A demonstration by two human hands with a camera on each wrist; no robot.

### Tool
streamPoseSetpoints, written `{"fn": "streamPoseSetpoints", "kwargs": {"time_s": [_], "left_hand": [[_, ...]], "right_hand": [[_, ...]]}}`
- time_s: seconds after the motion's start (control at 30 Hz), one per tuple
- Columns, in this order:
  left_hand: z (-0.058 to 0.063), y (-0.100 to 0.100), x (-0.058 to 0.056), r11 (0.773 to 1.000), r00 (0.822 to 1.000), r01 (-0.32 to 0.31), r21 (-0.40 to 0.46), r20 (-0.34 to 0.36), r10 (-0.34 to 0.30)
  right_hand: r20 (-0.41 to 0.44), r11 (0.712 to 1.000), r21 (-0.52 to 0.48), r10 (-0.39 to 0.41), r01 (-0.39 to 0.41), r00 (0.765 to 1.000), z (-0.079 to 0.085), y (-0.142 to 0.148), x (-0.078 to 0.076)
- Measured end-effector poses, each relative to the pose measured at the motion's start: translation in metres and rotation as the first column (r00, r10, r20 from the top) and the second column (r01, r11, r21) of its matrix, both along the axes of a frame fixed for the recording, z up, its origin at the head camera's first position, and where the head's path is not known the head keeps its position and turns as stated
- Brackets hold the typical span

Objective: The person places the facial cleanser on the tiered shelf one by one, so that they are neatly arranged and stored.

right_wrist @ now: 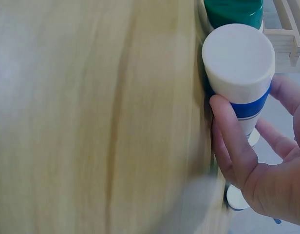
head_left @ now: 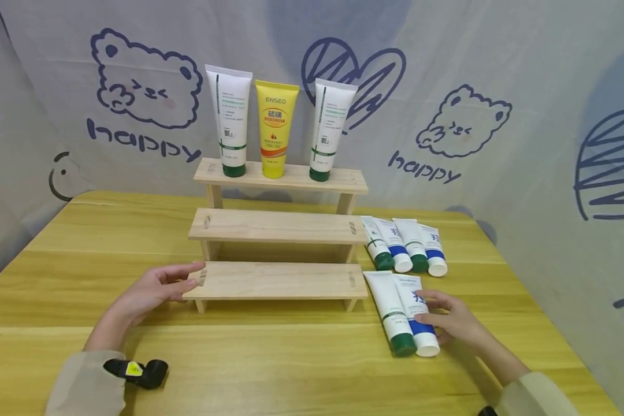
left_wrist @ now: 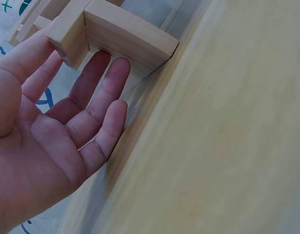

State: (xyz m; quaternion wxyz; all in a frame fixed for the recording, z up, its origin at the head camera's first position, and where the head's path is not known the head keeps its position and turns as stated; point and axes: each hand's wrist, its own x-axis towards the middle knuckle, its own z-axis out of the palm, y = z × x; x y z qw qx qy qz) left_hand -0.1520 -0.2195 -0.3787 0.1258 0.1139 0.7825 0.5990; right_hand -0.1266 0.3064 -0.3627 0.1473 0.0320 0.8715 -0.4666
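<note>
A three-step wooden display stand [head_left: 278, 281] is in the middle of the head view. My left hand [head_left: 158, 289] is at the left end of its lowest step, fingertips right at the edge. The left wrist view shows that hand's [left_wrist: 57, 122] fingers loosely bent beside the step's leg [left_wrist: 130, 36], gripping nothing. On the right, my right hand [head_left: 455, 320] holds a white squeeze tube with a blue band [head_left: 415, 303] by its right side, thumb over the front. Its white cap [right_wrist: 237, 53] faces the right wrist camera. A white tube with a green cap [head_left: 392, 306] lies alongside.
On the top step stand two white tubes with green caps [head_left: 231, 115] [head_left: 333, 124] and a yellow tube [head_left: 275, 124] between them. Several smaller tubes [head_left: 408, 240] lie in a row right of the stand. A printed cloth [head_left: 270, 34] hangs behind the wooden table [head_left: 239, 370].
</note>
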Motion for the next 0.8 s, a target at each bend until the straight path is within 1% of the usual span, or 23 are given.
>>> {"fn": "streamPoseSetpoints", "kwargs": {"time_s": [0.13,0.27,0.53,0.67,0.8], "left_hand": [[0.0,-0.001,0.0,1.0,1.0,-0.003,0.005,0.004,0.003],[-0.001,-0.001,0.0,1.0,1.0,-0.001,0.004,0.007,0.001],[0.0,0.0,-0.001,1.0,1.0,-0.003,0.004,0.008,0.003],[0.0,0.0,-0.001,1.0,1.0,-0.001,0.004,0.009,0.0],[0.0,0.0,0.0,1.0,1.0,0.0,0.008,0.011,0.0]], "right_hand": [[0.007,1.0,-0.015,-0.011,0.011,1.0,0.001,0.0,-0.002],[0.033,0.999,-0.041,-0.016,0.018,0.999,0.003,0.001,-0.002],[0.076,0.988,-0.155,0.01,0.002,0.997,0.008,0.005,-0.002],[0.072,0.985,-0.173,0.018,-0.005,0.997,0.012,0.007,-0.002],[0.045,0.979,-0.203,0.019,-0.01,0.999,0.015,0.009,-0.002]]}}
